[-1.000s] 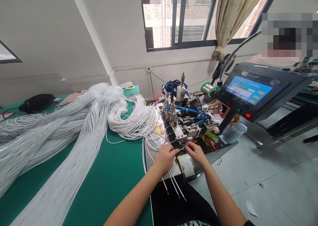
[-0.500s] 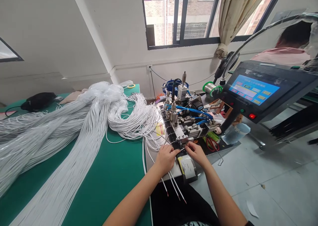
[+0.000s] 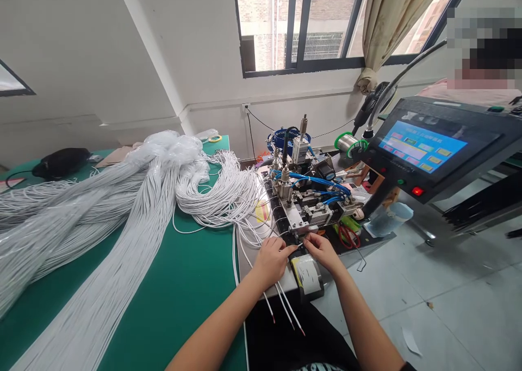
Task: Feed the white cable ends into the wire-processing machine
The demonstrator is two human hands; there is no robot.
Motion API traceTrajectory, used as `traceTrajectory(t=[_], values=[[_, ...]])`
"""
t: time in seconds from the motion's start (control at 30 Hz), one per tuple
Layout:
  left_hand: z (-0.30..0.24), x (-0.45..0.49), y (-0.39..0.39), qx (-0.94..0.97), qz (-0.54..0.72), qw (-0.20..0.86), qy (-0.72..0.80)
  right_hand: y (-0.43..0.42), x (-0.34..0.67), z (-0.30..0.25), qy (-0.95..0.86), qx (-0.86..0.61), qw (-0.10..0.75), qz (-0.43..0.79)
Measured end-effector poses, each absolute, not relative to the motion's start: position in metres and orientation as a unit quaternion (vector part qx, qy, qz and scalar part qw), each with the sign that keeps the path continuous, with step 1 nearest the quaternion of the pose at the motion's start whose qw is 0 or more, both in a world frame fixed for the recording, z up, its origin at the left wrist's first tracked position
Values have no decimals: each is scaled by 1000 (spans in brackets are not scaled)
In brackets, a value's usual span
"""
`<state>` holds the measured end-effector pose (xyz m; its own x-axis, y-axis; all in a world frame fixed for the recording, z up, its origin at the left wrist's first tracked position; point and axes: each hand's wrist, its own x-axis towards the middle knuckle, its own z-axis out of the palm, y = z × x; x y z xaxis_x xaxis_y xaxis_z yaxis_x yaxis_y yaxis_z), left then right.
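Note:
My left hand [image 3: 271, 261] pinches a white cable [image 3: 300, 245] between thumb and fingers at the front of a small bench machine [image 3: 296, 218]. Facing it, my right hand [image 3: 323, 251] has its fingertips closed at the cable's other visible end; the exact grip is partly hidden. The short stretch of cable between my hands lies just below the machine's metal head. Below my left hand, several loose white cables with reddish bare tips [image 3: 290, 308] hang over the table edge. A black box with a pale label [image 3: 309, 276] sits just under my hands.
A large bundle of white cables [image 3: 220, 194] and plastic-wrapped bunches [image 3: 150, 213] spread over the green table [image 3: 183, 305]. On the right are a touchscreen panel [image 3: 424, 145], a solder spool [image 3: 346, 142], red-handled scissors [image 3: 348, 237] and a plastic tub [image 3: 389, 218]. A person [image 3: 468, 91] sits behind the panel.
Both hands stay at the same place on the machine, with hardly any finger movement visible. The camera view has shifted slightly.

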<state>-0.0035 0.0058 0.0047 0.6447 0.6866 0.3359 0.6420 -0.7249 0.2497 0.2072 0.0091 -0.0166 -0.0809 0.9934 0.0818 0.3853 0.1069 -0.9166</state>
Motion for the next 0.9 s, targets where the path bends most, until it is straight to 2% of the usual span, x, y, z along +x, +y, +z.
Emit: traceTrajectory(t=[0.13,0.33,0.7,0.9], values=[[4,-4,5,906,204,53,367,7,206,-17,-624,-555,419,356],[3,-4,6,908,196,55,365,10,209,-16,-605,-535,389,443],[8,-1,6,905,190,48,377,7,213,-16,-620,-528,365,451],[10,0,5,909,180,35,374,9,209,-16,-564,-528,396,497]])
